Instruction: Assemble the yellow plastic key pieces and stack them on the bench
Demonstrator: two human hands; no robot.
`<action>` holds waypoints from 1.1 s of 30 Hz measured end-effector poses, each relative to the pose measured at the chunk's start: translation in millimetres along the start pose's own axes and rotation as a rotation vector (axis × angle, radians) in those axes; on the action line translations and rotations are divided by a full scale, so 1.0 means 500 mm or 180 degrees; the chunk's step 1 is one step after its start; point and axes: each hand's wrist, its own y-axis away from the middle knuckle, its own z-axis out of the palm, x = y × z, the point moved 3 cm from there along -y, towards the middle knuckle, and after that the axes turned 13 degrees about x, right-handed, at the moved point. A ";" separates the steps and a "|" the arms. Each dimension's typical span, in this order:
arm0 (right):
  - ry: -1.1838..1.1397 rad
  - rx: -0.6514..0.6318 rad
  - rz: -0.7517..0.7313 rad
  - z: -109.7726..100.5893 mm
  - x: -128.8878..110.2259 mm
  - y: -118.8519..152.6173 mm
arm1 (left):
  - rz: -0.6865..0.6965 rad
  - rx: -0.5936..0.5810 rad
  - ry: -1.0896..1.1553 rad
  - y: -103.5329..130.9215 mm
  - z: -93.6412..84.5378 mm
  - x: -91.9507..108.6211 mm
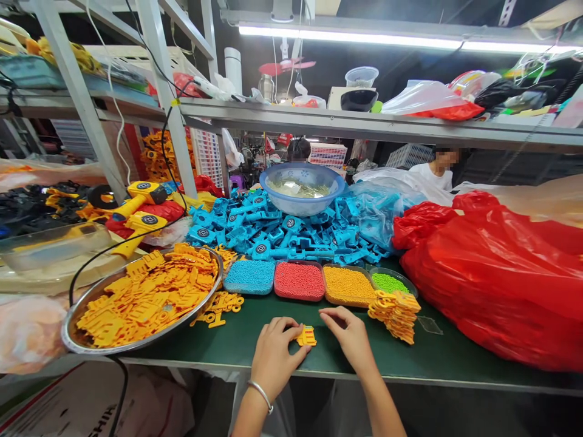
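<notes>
Fingers of the left hand (273, 355) are pinching the small yellow part (306, 335) steady while the right hand (348, 332) is resting loosely curled and empty beside it.

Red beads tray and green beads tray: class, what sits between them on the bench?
In the head view, the yellow beads tray sits between the red beads tray and the green beads tray.

blue parts pile (273, 233) | red bag (496, 279) | bowl (302, 187) | green table (246, 346)
</notes>
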 end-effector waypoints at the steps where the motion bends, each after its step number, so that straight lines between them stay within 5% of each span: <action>1: 0.0156 0.0101 -0.0127 -0.010 -0.005 -0.014 | 0.0016 0.0013 0.0009 0.000 0.000 0.000; 6: 0.2171 -0.0026 -0.0753 -0.037 -0.022 -0.135 | 0.0043 0.0083 0.0016 0.000 0.000 0.001; 12: 0.2759 -0.0651 -0.0610 -0.017 0.011 -0.236 | 0.0086 0.0016 0.0013 -0.002 0.000 0.000; 23: 0.2931 -0.0695 -0.0717 -0.007 0.021 -0.218 | 0.0212 -0.0006 -0.0045 -0.001 -0.003 0.005; 29: 0.2835 -0.0333 -0.0823 -0.020 0.015 -0.210 | 0.0176 -0.0006 -0.0074 -0.002 -0.002 0.005; 33: 0.2654 0.0053 -0.0923 -0.034 -0.004 -0.159 | 0.0114 -0.0034 -0.0069 -0.001 0.001 0.003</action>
